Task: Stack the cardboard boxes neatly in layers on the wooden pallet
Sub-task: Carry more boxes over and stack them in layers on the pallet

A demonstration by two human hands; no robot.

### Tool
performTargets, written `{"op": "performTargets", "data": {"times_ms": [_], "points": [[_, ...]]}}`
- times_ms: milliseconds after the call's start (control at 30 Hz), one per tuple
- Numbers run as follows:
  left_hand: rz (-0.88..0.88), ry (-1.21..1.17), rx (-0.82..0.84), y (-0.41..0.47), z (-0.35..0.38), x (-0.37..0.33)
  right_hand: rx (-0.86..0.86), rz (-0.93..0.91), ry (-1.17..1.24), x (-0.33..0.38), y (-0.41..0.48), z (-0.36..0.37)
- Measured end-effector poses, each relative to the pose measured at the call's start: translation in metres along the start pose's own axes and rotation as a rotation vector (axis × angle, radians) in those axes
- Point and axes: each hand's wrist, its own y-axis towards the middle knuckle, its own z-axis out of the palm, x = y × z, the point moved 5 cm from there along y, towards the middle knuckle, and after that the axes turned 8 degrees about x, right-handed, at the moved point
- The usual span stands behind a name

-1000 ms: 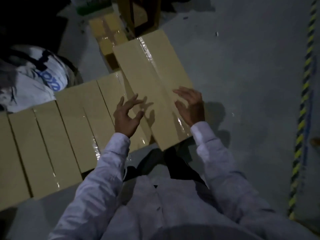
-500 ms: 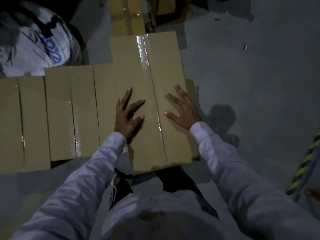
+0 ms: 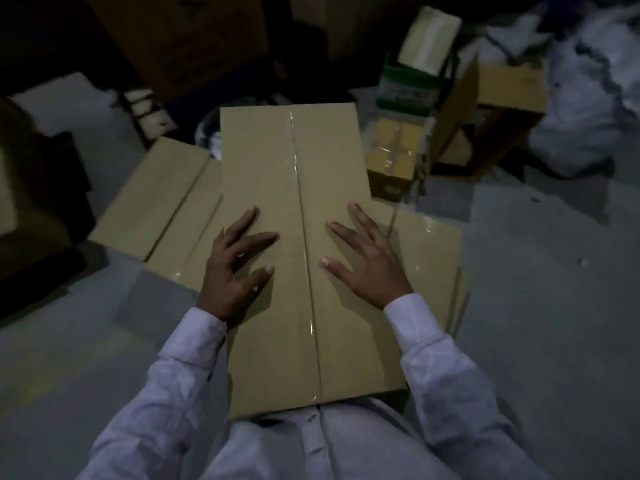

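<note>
Well, here the person leans over a long cardboard box [image 3: 294, 188] lying flat in front of them, its near end right against their white shirt [image 3: 332, 445]. A strip of clear tape [image 3: 304, 237] runs down the middle of its top. The left hand [image 3: 232, 268] rests flat on the top to the left of the tape, fingers straight and spread apart. The right hand [image 3: 367, 261] lies flat on the other side of the tape in the same way, fingers splayed, gripping nothing. The box sits on top of a lower layer of boxes: two of them [image 3: 156, 199] stick out from under its left side, and another [image 3: 429, 254] shows beneath its right side. Whatever carries that lower layer is hidden in the dim light; around it I see only grey floor [image 3: 536, 306]. Beyond the far right corner of the top box stands a small taped carton [image 3: 391, 150], with a green-and-white package [image 3: 401, 88] behind it. An open brown carton [image 3: 509, 88] lies further right, beside a crumpled white sack [image 3: 588, 98].
</note>
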Motion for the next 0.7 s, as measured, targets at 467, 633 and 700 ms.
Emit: {"op": "performTargets", "data": {"times_ms": [467, 633, 700], "points": [[-0.197, 0.214, -0.503, -0.257, -0.313, 0.084, 0.314, -0.437, 0.088, 0.313, 0.112, 0.255], [-0.271, 0.222, -0.608, -0.331, -0.395, 0.130, 0.459, -0.505, 0.098, 0.399, 0.141, 0.349], [-0.297, 0.220, -0.647, -0.347, -0.423, 0.151, 0.510, -0.521, 0.095, 0.426, 0.158, 0.382]]}}
